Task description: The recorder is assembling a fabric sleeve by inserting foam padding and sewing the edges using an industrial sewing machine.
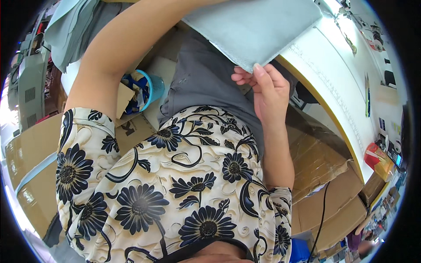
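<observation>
A pale grey-blue fabric piece (pixel 258 30) with straight edges and a slightly frayed rim spreads across the top of the view, above my lap and partly over the white table. My right hand (pixel 268 85) is closed on its near corner, pinching it between thumb and fingers. My left arm reaches up from the left and leaves through the upper edge, so that hand is out of sight. At the upper left hangs a stack of similar grey fabric sheets (pixel 72 33), beyond my left elbow.
A curved white table (pixel 333 74) with a yellow edge runs along the right. Cardboard boxes (pixel 324 175) stand below it, with a black cable (pixel 322 219) hanging there. By my left side is a blue basket (pixel 154 87) holding scraps. A red packet (pixel 375 158) sits far right.
</observation>
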{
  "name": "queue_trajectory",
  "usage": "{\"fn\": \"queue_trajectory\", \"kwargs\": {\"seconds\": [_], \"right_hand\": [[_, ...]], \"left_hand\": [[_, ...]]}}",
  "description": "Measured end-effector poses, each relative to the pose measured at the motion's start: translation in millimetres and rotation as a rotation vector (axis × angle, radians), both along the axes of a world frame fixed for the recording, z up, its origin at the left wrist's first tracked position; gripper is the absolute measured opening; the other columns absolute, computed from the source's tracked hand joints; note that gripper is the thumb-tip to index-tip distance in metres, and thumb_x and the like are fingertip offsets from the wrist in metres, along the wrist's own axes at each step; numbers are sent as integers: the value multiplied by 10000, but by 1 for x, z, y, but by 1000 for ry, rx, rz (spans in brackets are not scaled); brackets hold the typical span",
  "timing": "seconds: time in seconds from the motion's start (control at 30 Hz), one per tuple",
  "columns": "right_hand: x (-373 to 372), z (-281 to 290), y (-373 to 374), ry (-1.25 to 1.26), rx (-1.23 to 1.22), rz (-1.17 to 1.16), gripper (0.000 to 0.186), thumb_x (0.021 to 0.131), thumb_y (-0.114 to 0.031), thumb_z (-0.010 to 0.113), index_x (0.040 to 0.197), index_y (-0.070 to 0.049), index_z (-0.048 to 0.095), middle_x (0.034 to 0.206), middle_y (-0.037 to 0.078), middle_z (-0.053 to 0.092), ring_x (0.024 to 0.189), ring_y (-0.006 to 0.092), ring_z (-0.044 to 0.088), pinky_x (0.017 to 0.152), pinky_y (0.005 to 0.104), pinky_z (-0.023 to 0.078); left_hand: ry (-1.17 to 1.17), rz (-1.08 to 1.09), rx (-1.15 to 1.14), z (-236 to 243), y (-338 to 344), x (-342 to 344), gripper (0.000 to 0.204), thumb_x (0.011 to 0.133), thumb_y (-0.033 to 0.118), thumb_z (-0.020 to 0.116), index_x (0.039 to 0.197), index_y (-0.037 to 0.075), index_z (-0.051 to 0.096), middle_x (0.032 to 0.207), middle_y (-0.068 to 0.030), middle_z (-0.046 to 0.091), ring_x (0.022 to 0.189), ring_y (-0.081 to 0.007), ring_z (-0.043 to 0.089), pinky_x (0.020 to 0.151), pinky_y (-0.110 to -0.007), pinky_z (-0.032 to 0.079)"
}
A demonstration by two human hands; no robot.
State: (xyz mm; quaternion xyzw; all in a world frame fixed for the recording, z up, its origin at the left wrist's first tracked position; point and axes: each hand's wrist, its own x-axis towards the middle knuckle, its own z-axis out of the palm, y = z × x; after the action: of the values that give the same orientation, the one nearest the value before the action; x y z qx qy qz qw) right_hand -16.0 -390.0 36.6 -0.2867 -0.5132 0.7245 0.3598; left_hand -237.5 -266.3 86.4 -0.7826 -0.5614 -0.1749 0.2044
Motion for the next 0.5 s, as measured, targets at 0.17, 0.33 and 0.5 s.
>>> {"fn": "queue_trajectory", "kwargs": {"seconds": [0.17,0.33,0.5], "right_hand": [[2,1,1,28,-61,-47,194,966,-109,617,867,53,653,799,137,699,695,164,670,678,282,548],[-6,-16,-8,-66,-95,34,176,952,-117,644,881,43,663,786,105,694,680,133,654,651,256,537],[-5,-34,-15,-168,-67,226,163,959,-95,627,1001,50,688,882,108,705,764,136,667,712,260,548]], "left_hand": [[-19,-14,47,-1,5,1,358,929,275,516,758,-9,650,776,-194,659,726,-350,665,626,-464,539],[-122,47,-50,2,-5,11,302,928,282,539,799,35,657,767,-168,641,717,-341,656,633,-455,533],[-122,-258,-69,9,-12,25,287,934,319,567,965,65,699,838,-141,637,792,-305,648,670,-410,526]]}}
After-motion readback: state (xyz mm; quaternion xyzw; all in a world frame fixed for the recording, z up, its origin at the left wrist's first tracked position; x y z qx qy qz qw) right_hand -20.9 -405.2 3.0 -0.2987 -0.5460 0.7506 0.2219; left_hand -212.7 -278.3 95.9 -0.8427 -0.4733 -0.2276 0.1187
